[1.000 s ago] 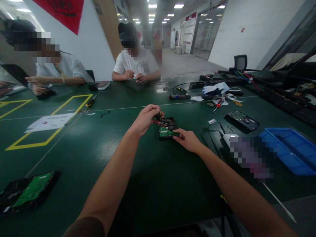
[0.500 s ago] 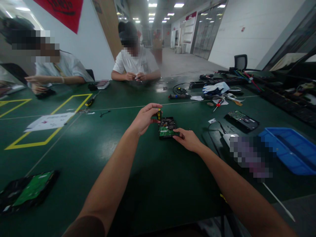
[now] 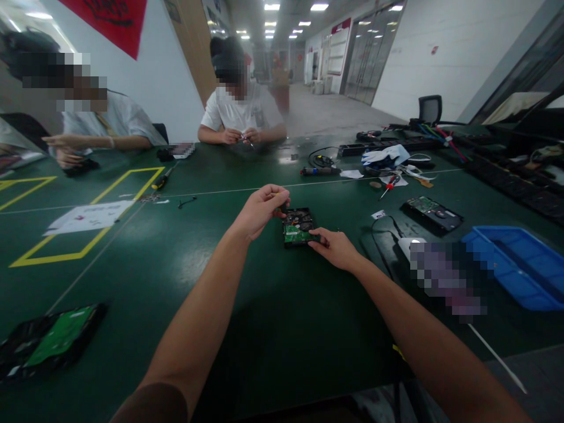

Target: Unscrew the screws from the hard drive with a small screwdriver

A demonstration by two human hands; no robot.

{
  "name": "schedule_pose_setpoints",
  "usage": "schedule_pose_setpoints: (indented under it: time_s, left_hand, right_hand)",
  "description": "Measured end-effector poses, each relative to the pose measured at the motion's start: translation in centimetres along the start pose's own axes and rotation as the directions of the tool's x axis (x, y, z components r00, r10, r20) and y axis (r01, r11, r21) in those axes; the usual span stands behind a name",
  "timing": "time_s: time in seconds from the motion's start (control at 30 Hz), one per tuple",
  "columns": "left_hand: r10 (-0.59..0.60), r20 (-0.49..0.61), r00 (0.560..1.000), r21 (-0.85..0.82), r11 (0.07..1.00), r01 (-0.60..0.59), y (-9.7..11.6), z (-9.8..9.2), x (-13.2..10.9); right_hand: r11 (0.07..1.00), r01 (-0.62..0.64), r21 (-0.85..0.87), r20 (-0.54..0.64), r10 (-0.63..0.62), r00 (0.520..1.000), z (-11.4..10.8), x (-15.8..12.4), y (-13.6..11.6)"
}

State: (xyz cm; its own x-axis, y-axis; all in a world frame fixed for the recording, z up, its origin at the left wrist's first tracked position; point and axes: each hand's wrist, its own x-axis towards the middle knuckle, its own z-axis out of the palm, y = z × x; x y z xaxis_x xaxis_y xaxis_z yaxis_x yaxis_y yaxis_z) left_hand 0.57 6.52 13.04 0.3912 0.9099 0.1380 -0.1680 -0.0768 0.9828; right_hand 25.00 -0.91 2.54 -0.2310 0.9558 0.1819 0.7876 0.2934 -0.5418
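Note:
A small hard drive (image 3: 298, 228) with a green circuit board lies on the dark green table (image 3: 264, 282) in front of me. Over its upper left corner, my left hand (image 3: 263, 211) is closed around a yellow and black screwdriver (image 3: 285, 202), whose handle is mostly covered by the fingers. Its tip cannot be made out. My right hand (image 3: 333, 248) grips the drive's lower right edge between thumb and fingers.
Another drive (image 3: 432, 215) and a blue tray (image 3: 524, 264) are at right. A drive with a green board (image 3: 59, 338) lies front left. Red screwdriver (image 3: 389, 187), gloves (image 3: 386, 157) and cables lie farther back. Two people sit across the table.
The fingers of my left hand have shifted around the screwdriver's handle and now cover more of it. My right hand has stayed on the drive's edge.

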Motion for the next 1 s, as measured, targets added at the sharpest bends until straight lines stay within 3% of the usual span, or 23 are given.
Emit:
schedule_pose_setpoints:
  time_s: [0.33, 0.57, 0.77, 1.0]
  left_hand:
    - [0.026, 0.022, 0.999, 0.070, 0.997, -0.027, -0.09, -0.38, -0.02]
    - [-0.067, 0.062, 0.996, -0.066, 0.995, 0.071, 0.27, 0.15, -0.28]
    - [-0.084, 0.045, 0.995, -0.112, 0.990, 0.089, 0.15, 0.11, 0.08]
    - [-0.022, 0.066, 0.998, -0.038, 0.999, 0.024, 0.08, 0.26, -0.10]
  right_hand:
    - [1.000, -0.001, 0.006, 0.015, 0.001, 1.000, -0.09, 0.05, 0.08]
    - [1.000, 0.006, 0.009, 0.010, -0.006, 1.000, 0.00, 0.05, 0.12]
    - [1.000, -0.003, 0.018, 0.020, 0.003, 1.000, -0.16, 0.02, -0.03]
    - [1.000, 0.003, -0.010, 0.013, -0.003, 1.000, -0.06, 0.08, -0.06]
